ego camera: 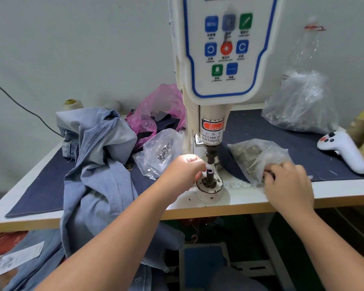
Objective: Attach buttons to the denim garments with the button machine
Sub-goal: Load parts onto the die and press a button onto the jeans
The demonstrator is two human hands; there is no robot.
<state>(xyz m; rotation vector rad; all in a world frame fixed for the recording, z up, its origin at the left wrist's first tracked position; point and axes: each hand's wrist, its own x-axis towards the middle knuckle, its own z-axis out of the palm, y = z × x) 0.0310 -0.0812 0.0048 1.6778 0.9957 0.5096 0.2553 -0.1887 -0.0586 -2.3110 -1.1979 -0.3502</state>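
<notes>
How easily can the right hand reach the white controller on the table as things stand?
Probably yes. The right hand is at the clear bag of brass parts, and only bare dark cloth lies between it and the white controller.

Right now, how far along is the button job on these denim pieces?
Early, and no attached button is visible. The left hand has curled fingers at the machine's lower die, seemingly loading a part; the right hand reaches into the bag of brass buttons. The denim garment lies heaped to the left, not yet under the press head.

table (250, 198) | on it: dark cloth (40, 185), denim garments (97, 148), button machine (210, 192), bags (259, 156), controller (343, 148)
</notes>
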